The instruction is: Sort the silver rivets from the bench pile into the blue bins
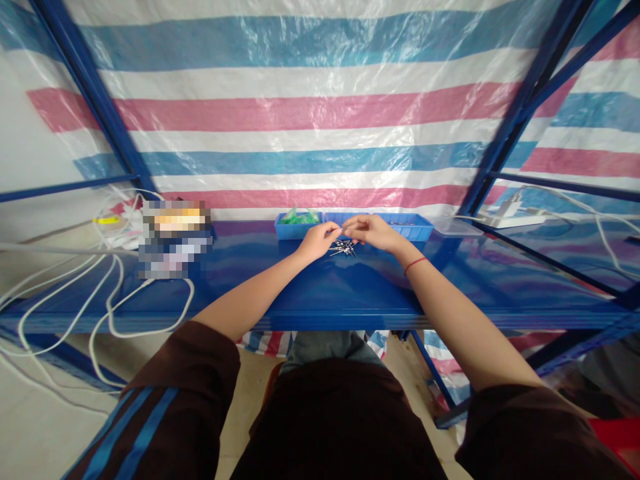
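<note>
My left hand (320, 241) and my right hand (371, 231) meet over the middle of the blue table, fingertips pinched close together. Whatever sits between the fingertips is too small to make out. Just below them lies a small heap of thin silvery metal pieces (344, 249), shaped like pins or rivets. Behind the hands stand blue plastic bins in a row. The left bin (293, 231) has green pieces (299, 217) in it; the right bin (419, 231) holds small parts I cannot name. My right hand partly covers the middle bin.
Blurred-out items (175, 237) and loose white cables (117, 293) occupy the table's left side. A clear flat lid (457, 227) lies right of the bins, near a white power strip (515, 215). Blue metal posts (520, 110) frame the table, with a striped plastic sheet (300, 113) behind.
</note>
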### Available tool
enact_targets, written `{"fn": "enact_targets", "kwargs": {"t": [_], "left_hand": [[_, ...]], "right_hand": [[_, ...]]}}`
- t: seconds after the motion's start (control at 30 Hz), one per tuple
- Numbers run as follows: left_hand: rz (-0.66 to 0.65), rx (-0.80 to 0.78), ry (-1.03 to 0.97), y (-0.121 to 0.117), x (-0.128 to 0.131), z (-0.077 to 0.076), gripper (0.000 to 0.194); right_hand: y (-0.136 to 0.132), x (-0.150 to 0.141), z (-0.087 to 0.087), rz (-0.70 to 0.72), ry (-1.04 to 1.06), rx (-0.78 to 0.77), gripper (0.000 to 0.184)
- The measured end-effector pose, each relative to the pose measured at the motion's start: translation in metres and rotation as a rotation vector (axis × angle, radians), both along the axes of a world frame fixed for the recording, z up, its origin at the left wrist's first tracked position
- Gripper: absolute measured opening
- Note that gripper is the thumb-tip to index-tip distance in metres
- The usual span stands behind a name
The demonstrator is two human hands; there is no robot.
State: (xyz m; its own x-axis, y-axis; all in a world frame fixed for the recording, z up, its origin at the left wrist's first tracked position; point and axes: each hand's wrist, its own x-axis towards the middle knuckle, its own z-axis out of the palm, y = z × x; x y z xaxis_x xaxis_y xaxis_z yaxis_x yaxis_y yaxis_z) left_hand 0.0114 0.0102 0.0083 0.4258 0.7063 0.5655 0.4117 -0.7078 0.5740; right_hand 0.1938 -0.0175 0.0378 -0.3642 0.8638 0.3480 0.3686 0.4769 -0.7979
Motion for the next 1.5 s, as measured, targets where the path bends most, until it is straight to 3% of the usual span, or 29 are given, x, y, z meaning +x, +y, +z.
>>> {"fn": "enact_targets", "kwargs": {"t": [0.37, 0.73, 0.97, 1.13, 1.27, 1.37, 1.43, 1.5], "left_hand": [[-0.065, -0.195, -0.049, 0.003, 0.004, -0.005, 0.02], [-0.001, -0.094, -0.155, -0.003, 0.005, -0.002, 0.016], [0.068, 0.02, -0.199, -0.002, 0.004, 0.0, 0.01], [0.12, -0.048, -0.105, -0.008, 0.005, 0.002, 0.032], [0.136, -0.087, -0.045, -0.012, 0.005, 0.002, 0.043], [0.124, -0.105, -0.031, -0.012, 0.005, 0.002, 0.042], [0.118, -0.115, -0.023, -0.012, 0.004, 0.002, 0.042], [0.118, -0.123, -0.016, -0.012, 0.004, 0.002, 0.042]], "right_hand": [[0.002, -0.003, 0.001, -0.086, 0.061, 0.133, 0.024], [0.006, -0.002, -0.002, -0.078, 0.015, 0.28, 0.025], [0.009, 0.001, -0.004, -0.161, -0.169, 0.393, 0.026], [0.017, 0.004, -0.009, -0.276, -0.171, 0.164, 0.025], [0.025, 0.017, -0.011, -0.586, 0.155, -0.006, 0.02], [0.03, 0.033, -0.011, -0.801, 0.34, -0.068, 0.031], [0.031, 0.042, -0.012, -0.805, 0.31, -0.104, 0.04], [0.029, 0.043, -0.012, -0.729, 0.124, -0.079, 0.038]]}}
